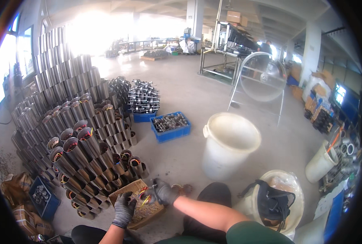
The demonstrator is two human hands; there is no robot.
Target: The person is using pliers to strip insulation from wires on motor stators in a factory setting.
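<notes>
Both my hands wear grey gloves and are over a cardboard box (160, 212) that holds a layer of small, light-coloured bits. My left hand (125, 211) is at the box's left side, its fingers loosely bent and thumb apart, with nothing visible in it. My right hand (165, 192) is closed at the far right corner around something dark and thin that I cannot make out. Between the hands is a bundle of red and yellow wires (145, 197); whether either hand touches it is unclear. A reddish coil-like part (186, 188) lies just beyond my right hand.
Stacked metal cylinders (87, 142), several with coloured wires inside, rise at the left. Blue crates (173, 134) of metal parts stand ahead. A white barrel (213, 158) is ahead right; another (298, 203) bears a black bag (270, 203). A round fan (263, 76) stands farther back.
</notes>
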